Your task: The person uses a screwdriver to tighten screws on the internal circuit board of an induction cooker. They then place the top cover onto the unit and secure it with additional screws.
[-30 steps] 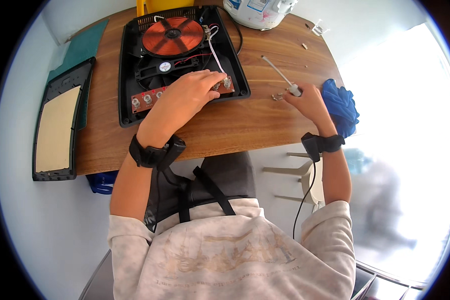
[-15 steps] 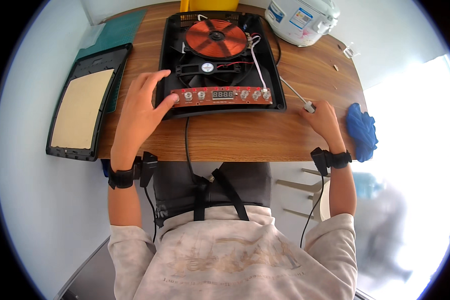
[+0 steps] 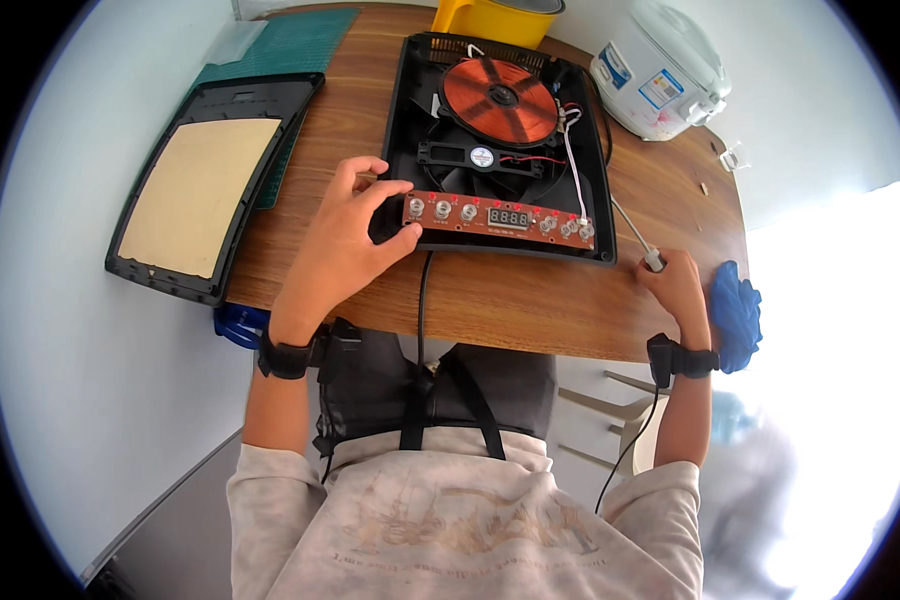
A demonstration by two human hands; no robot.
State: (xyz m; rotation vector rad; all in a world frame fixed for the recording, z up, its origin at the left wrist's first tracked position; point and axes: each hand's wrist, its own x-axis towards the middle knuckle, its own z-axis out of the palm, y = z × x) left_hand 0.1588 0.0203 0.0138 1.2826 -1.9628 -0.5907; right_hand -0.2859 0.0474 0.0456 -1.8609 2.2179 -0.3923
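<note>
An opened induction cooker base (image 3: 605, 250) lies on the table, with its copper coil (image 3: 518, 110) and black fan (image 3: 490, 183) exposed. Along its near side runs a red-brown control board (image 3: 545, 222) with clear round buttons and a small display. My left hand (image 3: 345, 240) has thumb and index finger closed on the board's left end, one at each long edge. My right hand (image 3: 678, 288), to the right of the base, is closed round a screwdriver (image 3: 637, 232). Its thin shaft points toward the casing's right edge; most of the handle is hidden in my palm.
The cooker's black cover (image 3: 195, 190), with a beige panel, lies at the left over a green cutting mat (image 3: 280, 50). A yellow container (image 3: 500, 22) and a white rice cooker (image 3: 660, 70) stand at the back. Blue cloth (image 3: 737, 315) hangs at the right edge.
The view has shifted, so the table sits further right in it. My left index finger has come down to the board's left corner. My right hand keeps its hold on the screwdriver.
</note>
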